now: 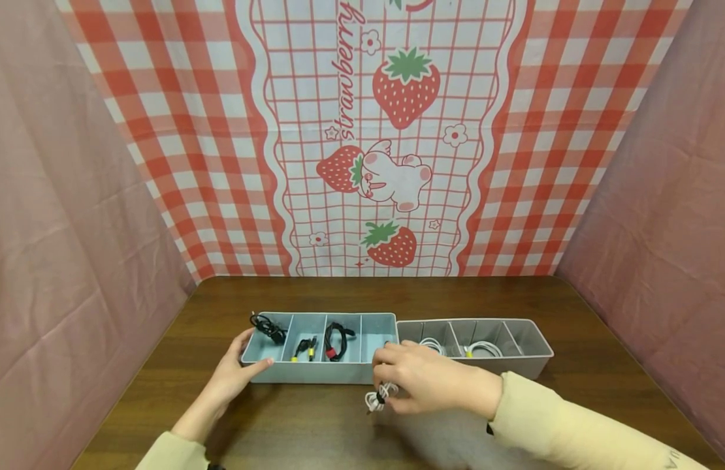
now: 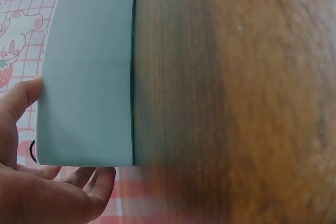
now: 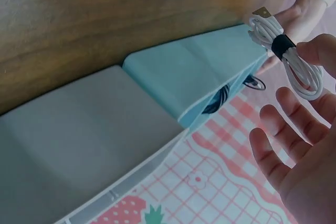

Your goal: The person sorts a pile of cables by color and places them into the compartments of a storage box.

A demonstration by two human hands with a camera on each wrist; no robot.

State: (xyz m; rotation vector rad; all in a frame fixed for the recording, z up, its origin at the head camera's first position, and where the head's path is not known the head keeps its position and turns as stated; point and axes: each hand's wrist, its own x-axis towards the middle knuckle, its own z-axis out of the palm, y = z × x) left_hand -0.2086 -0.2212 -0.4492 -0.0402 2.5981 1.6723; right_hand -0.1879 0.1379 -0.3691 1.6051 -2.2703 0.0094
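Observation:
My right hand [image 1: 424, 377] pinches a bundled white USB cable [image 1: 381, 397] in front of the boxes. A black strap [image 3: 283, 46] wraps the cable's middle, and its metal plug sticks out at one end. My left hand [image 1: 230, 373] grips the left end of a light blue divided box [image 1: 321, 373], thumb on its front rim and fingers around the end wall. In its compartments lie a black cable [image 1: 270, 328] at the far left, short black cables with yellow bands [image 1: 304, 348], and a black cable with a red tag [image 1: 338, 342].
A grey divided box [image 1: 530, 367] touches the blue box's right end. Coiled white cables [image 1: 484, 350] lie in two of its compartments, one with a yellow band. Both boxes stand on a brown wooden table [image 1: 292, 424], before a strawberry-print cloth [image 1: 304, 163] and pink side curtains [image 1: 74, 196].

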